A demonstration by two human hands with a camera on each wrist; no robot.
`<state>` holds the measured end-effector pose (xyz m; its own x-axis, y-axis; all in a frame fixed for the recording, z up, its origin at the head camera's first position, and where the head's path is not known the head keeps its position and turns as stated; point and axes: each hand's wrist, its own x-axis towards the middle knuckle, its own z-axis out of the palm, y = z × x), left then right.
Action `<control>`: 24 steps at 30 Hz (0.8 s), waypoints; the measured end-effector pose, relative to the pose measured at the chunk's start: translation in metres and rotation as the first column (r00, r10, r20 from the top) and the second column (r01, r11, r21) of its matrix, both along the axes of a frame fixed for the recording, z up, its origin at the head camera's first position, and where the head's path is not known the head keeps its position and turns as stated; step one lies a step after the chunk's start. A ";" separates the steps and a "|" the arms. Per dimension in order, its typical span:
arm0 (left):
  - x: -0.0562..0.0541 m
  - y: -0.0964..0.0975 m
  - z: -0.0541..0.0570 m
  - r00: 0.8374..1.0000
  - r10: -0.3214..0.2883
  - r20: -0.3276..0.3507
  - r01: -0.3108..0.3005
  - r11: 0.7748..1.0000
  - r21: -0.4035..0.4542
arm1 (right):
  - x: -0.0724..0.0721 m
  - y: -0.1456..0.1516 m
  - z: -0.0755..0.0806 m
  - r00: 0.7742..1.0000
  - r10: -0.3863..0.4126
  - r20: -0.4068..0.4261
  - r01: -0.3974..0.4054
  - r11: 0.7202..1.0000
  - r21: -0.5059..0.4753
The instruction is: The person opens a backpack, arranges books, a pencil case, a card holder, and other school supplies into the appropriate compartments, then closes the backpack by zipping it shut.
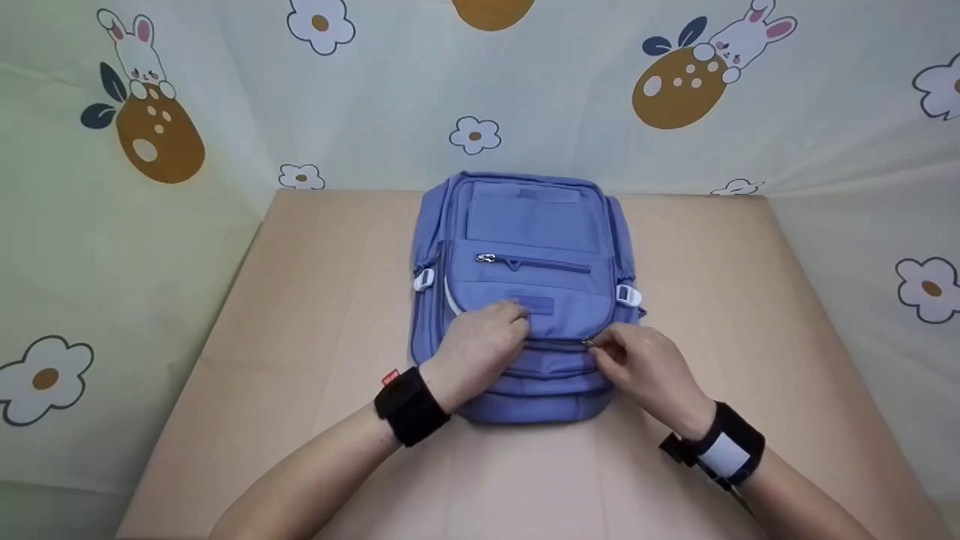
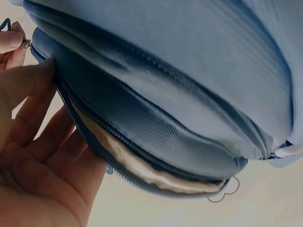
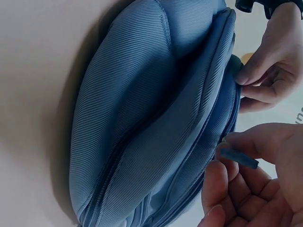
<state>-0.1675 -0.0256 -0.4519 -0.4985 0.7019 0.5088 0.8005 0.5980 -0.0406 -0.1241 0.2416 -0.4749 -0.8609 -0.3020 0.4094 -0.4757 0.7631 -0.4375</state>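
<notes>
A blue-purple backpack (image 1: 536, 217) lies front side up on the table. My left hand (image 1: 480, 349) pinches the edge of its front pocket, thumb on one side and fingers on the other, as the left wrist view shows. Along that pocket the zipper stands partly undone, and a pale lining (image 2: 137, 165) shows in the gap. On the right part of the same zipper, my right hand (image 1: 649, 367) pinches the slider's blue zipper pull (image 3: 239, 158) between thumb and forefinger.
The light brown table (image 1: 322, 300) extends around the bag. A patterned cloth (image 1: 390, 82) hangs at the back and both sides. Higher on the bag sits a short zipper (image 1: 540, 264), with white buckles (image 1: 628, 295) at its sides.
</notes>
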 end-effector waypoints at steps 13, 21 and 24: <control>-0.007 -0.047 -0.003 0.999 -0.025 -0.038 0.029 0.995 0.093 | 0.001 0.007 -0.003 1.000 -0.005 0.007 0.005 1.000 -0.006; -0.011 -0.046 -0.011 0.998 -0.024 -0.056 0.029 0.996 0.083 | 0.000 0.004 -0.002 1.000 0.006 -0.023 -0.006 1.000 -0.009; -0.012 -0.046 -0.013 0.997 -0.016 -0.075 0.023 0.996 0.083 | 0.000 0.001 -0.004 0.998 0.017 -0.053 -0.017 1.000 -0.003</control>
